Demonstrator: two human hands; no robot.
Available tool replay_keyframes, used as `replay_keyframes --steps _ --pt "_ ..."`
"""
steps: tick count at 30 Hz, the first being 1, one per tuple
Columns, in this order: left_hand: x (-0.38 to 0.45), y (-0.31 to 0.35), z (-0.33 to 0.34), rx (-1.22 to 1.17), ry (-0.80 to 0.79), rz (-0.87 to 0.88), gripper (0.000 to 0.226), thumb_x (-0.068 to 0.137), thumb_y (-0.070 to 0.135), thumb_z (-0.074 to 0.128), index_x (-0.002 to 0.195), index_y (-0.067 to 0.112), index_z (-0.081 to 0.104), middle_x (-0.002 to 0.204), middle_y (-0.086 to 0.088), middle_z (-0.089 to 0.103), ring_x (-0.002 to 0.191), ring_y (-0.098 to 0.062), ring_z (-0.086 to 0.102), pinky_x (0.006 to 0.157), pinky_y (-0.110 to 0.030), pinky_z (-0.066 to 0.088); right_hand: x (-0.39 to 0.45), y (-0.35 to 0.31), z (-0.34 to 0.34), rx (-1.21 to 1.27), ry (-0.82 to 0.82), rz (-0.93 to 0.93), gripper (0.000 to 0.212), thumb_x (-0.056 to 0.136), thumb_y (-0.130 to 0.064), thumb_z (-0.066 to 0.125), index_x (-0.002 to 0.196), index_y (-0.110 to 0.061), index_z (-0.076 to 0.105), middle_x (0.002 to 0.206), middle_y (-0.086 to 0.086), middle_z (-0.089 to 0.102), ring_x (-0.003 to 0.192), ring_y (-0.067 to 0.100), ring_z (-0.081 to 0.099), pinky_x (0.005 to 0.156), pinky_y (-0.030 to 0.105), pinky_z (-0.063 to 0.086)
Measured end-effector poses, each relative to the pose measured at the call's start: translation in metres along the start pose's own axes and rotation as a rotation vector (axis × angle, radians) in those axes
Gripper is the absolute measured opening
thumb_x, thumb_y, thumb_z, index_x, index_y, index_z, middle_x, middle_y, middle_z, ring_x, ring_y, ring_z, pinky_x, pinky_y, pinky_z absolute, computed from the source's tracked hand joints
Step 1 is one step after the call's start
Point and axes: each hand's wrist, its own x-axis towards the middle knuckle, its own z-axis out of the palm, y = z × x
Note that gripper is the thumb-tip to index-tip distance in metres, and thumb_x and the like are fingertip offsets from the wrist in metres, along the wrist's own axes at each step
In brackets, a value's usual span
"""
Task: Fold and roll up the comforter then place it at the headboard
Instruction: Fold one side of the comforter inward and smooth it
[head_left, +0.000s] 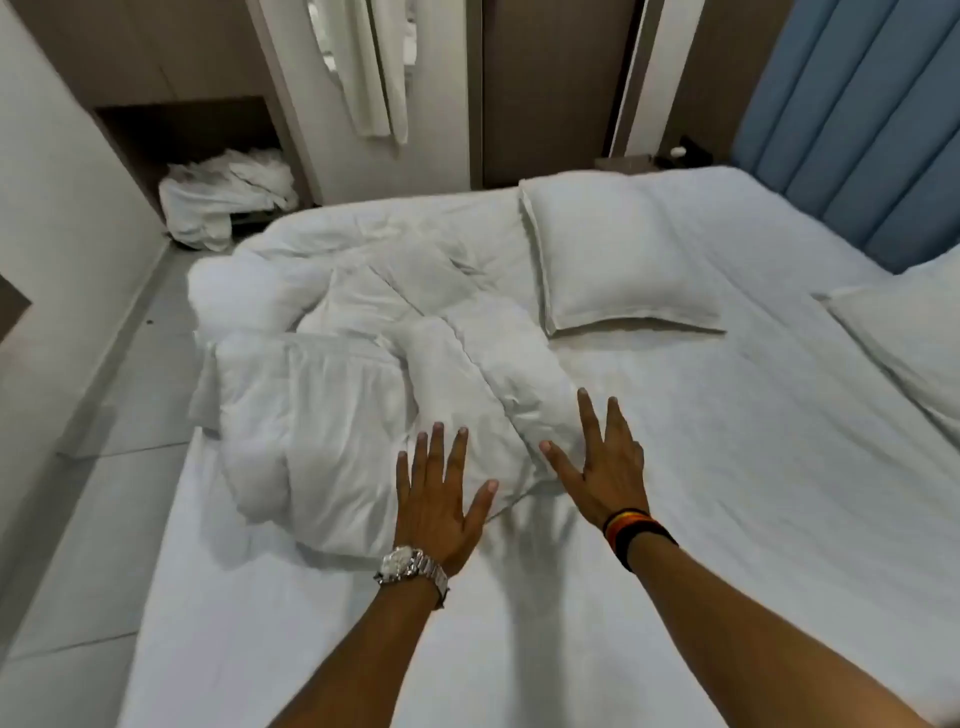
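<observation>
Comforter lies rumpled on the bed's left half, long axis running roughly 6 to 12 o'clock, far end near the pillow. Headboard at 2 o'clock. Left hand and right hand both spread flat, fingers splayed, gripping nothing, at the comforter's near edge.

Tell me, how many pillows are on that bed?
2. One pillow lies flat near the far side of the bed, beside the crumpled comforter. A second pillow is cut off at the right edge, below the blue headboard. The comforter may hide others.
</observation>
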Motion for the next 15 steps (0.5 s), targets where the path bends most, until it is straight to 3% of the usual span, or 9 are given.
replay_keyframes --steps 5,7,9,11,13,15 --pt "0.054 0.000 0.058 0.064 -0.011 -0.117 0.077 0.098 0.073 0.024 0.166 0.039 0.008 0.175 0.000 -0.004 0.161 -0.029 -0.004 0.124 -0.066 0.006 0.075 0.052 0.033 -0.002 -0.053 -0.053 0.105 0.080 -0.096 0.044 0.158 -0.058 -0.014 0.176 0.012 0.003 0.162 0.030 0.006 0.125 0.064 0.009" --pt "0.065 -0.004 0.076 0.052 -0.024 -0.154 0.080 0.095 0.077 0.023 0.165 0.044 0.003 0.175 0.001 -0.011 0.161 -0.032 -0.007 0.122 -0.069 0.011 0.091 0.065 0.050 0.007 -0.079 -0.142 0.110 0.078 -0.096 0.048 0.160 -0.056 -0.014 0.175 0.013 0.014 0.162 0.028 0.013 0.126 0.064 0.011" --pt "0.075 -0.010 0.093 0.025 -0.028 -0.138 0.082 0.092 0.081 0.021 0.163 0.046 0.000 0.175 -0.002 -0.011 0.160 -0.036 -0.006 0.119 -0.069 0.024 0.104 0.074 0.067 0.058 -0.083 -0.222 0.113 0.080 -0.092 0.053 0.163 -0.050 -0.011 0.165 0.007 0.041 0.153 0.024 0.036 0.125 0.063 0.017" --pt "0.082 -0.014 0.103 0.019 -0.042 -0.133 0.082 0.093 0.080 0.026 0.163 0.046 -0.001 0.175 -0.004 -0.006 0.160 -0.037 -0.001 0.116 -0.065 0.032 0.109 0.076 0.083 0.123 -0.069 -0.254 0.112 0.083 -0.086 0.057 0.165 -0.043 -0.006 0.136 0.004 0.069 0.127 0.025 0.063 0.123 0.057 0.029" --pt "0.086 -0.014 0.110 -0.005 -0.027 -0.137 0.078 0.097 0.070 0.034 0.164 0.041 0.009 0.175 -0.007 0.004 0.158 -0.037 0.011 0.115 -0.063 0.037 0.108 0.074 0.095 0.167 -0.046 -0.251 0.108 0.085 -0.083 0.058 0.165 -0.044 -0.003 0.111 0.006 0.076 0.103 0.028 0.071 0.106 0.049 0.051" --pt "0.090 -0.013 0.114 -0.031 -0.001 -0.129 0.071 0.100 0.062 0.037 0.164 0.036 0.020 0.172 -0.010 0.016 0.153 -0.036 0.024 0.112 -0.061 0.041 0.103 0.070 0.100 0.189 -0.050 -0.207 0.101 0.086 -0.083 0.055 0.163 -0.050 -0.002 0.100 0.004 0.076 0.086 0.026 0.072 0.078 0.039 0.059"
